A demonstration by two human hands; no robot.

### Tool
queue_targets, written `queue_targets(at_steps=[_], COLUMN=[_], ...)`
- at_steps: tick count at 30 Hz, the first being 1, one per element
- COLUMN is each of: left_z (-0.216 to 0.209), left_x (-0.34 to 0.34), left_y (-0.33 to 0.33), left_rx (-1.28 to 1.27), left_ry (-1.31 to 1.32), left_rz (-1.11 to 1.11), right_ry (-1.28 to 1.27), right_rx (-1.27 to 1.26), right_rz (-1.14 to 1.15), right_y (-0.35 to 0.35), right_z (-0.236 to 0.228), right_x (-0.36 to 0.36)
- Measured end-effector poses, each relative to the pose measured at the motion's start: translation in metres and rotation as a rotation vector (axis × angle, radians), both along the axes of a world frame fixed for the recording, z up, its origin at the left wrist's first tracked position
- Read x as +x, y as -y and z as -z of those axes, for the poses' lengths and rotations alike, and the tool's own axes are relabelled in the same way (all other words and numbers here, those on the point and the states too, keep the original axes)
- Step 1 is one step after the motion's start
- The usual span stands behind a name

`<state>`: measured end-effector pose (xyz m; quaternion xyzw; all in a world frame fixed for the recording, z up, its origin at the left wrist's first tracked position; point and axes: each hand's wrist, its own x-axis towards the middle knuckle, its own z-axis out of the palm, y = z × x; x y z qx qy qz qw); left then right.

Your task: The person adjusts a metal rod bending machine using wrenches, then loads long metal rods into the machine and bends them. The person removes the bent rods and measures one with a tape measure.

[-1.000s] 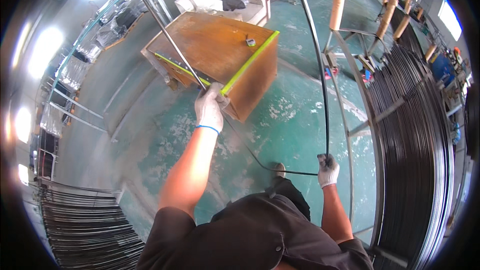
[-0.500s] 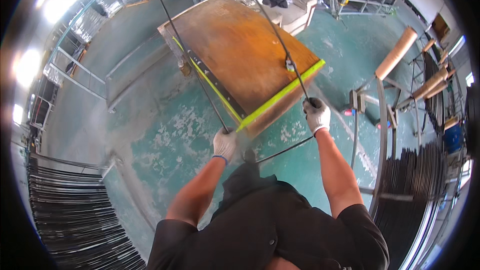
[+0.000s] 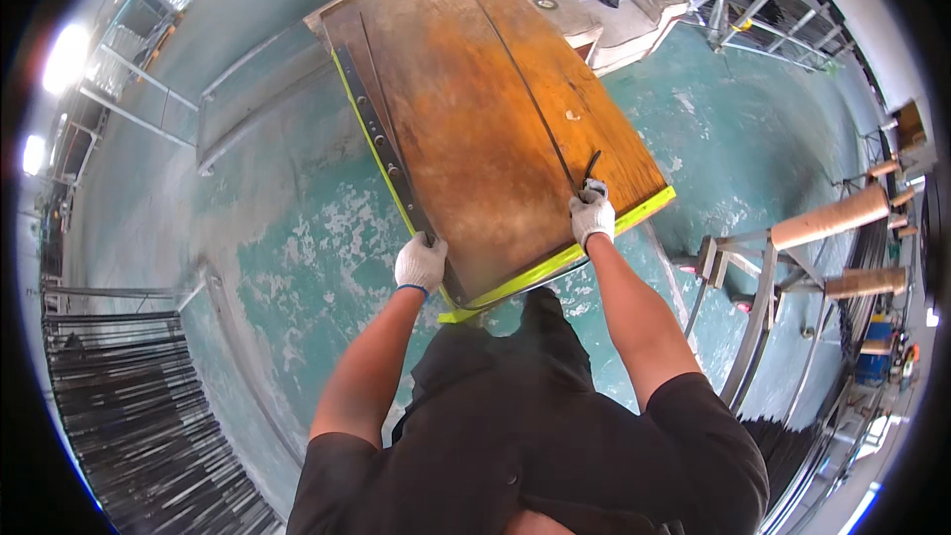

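A wooden worktable point(image 3: 475, 139) with a worn orange-brown top stands before me, its near edges lined with yellow-green tape point(image 3: 644, 206). A thin dark frame point(image 3: 527, 99) lies over the top, its two long bars running away from me. My left hand point(image 3: 421, 263), in a white knit glove, is closed round the left bar at the table's near left corner. My right hand point(image 3: 591, 211), gloved alike, grips the right bar above the near edge. A short black curved piece point(image 3: 593, 161) sticks up beside its fingers; what it belongs to is unclear. My gloves hide the gripped parts.
Along the table's left edge runs a black rail point(image 3: 381, 144) with round studs. Stacks of dark strips point(image 3: 149, 416) stand at the left. Cardboard rolls point(image 3: 830, 217) sit on metal stands at the right. A pale sofa-like piece point(image 3: 634, 30) holds dark cloth behind the table.
The frame has come down from above the table onto its top. Both hands have moved with it, and I am closer to the table.
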<state>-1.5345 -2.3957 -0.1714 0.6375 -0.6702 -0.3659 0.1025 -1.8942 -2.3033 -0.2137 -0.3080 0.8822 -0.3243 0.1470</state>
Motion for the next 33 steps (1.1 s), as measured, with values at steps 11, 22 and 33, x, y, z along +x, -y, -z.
queue_targets(at_steps=[11, 22, 33], left_z=[0.078, 0.005, -0.118], left_x=[-0.033, -0.077, -0.172], left_y=[-0.003, -0.043, -0.056], left_rx=[0.135, 0.129, 0.537], left_ry=[-0.193, -0.450, -0.882], left_rz=[-0.453, -0.563, -0.138], right_ry=[-0.209, -0.032, 0.521], right_rx=[0.046, 0.385, -0.110], right_rz=[-0.343, -0.629, -0.577], right_y=[0.011, 0.036, -0.026], right_z=[-0.046, -0.075, -0.168], right_x=[-0.085, -0.157, -0.047])
